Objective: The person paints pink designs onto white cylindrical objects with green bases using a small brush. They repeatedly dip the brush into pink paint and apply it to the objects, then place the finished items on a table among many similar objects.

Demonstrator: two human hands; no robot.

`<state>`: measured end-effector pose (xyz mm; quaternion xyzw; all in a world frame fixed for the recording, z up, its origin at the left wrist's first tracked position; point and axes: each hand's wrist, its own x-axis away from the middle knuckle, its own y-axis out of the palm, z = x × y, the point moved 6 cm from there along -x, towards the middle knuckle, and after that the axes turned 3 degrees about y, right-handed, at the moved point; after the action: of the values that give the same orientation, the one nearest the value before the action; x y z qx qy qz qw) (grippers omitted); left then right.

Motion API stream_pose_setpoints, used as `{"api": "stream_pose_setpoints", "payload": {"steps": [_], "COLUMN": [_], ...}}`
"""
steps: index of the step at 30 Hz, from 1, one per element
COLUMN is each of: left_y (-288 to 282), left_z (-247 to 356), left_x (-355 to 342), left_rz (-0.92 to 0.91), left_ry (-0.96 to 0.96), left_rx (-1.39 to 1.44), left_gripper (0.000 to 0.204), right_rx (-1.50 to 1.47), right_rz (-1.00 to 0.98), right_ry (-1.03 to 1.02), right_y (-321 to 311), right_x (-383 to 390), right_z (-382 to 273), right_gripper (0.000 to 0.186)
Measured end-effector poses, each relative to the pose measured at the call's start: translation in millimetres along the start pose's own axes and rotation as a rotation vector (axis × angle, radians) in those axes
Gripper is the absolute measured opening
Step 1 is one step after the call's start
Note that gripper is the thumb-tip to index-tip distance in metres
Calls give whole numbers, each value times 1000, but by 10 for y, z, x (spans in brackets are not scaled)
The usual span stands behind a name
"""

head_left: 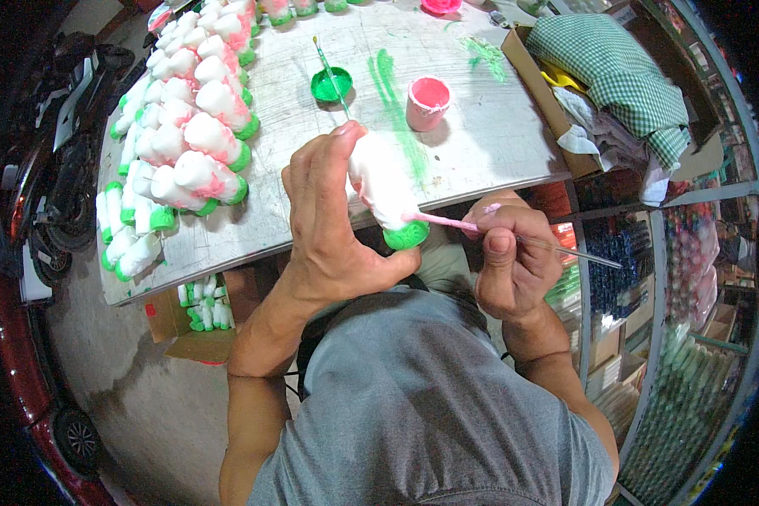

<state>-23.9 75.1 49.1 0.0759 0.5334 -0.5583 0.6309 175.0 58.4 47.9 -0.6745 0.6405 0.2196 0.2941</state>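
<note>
The fingers of the left hand (325,228) are closed around a white cylinder (384,177), the thumb at its green end and the fingertips near its other end, so that it slants in front of the person's body, seen against the near edge of the table. Pink marks show along the side of the white cylinder, just above the green. The right hand (519,257) pinches a thin brush (447,222) between thumb and bent fingers; the brush's pink-coated tip meets the white cylinder close to the green band, while its clear handle sticks out past the hand to the right. A pink smear (492,207) lies on a finger of that hand. Beyond the hands, on the table (506,135), a pink cup (428,104) holds pink paint, and to its left a green dish (320,87) has a second brush (322,56) leaning across it. Green streaks (388,80) run over the tabletop between the two. At the table's left, many white cylinders with green ends and pink patches are piled in rows (202,126). At the right stands a cardboard box (548,114) with a green checked cloth (607,72) on top. Below the table's left part sits an open carton (196,344) of white and green pieces; loaded shelves (662,295) fill the right side, and a dark red vehicle (17,363) stands at the far left.
</note>
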Motion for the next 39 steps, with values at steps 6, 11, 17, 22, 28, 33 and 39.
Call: {"api": "stream_pose_setpoints", "payload": {"steps": [6,11,17,22,28,33,39], "left_y": [19,55,180,204,197,178,175], "left_z": [51,70,-41,-26,-6,-52,-110], "left_x": [-37,-55,14,-49,-118,-83,-43], "left_rz": [-6,-22,49,59,65,49,44], "left_ry": [1,-11,-74,-94,-78,-92,-77], "left_rx": [-28,-21,275,415,570,671,681], "left_gripper": [108,109,116,117,117,119,121], "right_rx": [0,-11,-82,-353,-479,-445,-442], "right_rz": [18,12,152,222,173,199,209], "right_ry": [10,35,-19,45,174,157,146], "right_y": [-53,-129,-288,-330,-335,-334,-320], "right_x": [6,14,-11,-87,-130,-72,-75], "right_z": [-14,5,-12,41,101,123,106], "right_gripper": [13,14,22,26,25,25,27]}}
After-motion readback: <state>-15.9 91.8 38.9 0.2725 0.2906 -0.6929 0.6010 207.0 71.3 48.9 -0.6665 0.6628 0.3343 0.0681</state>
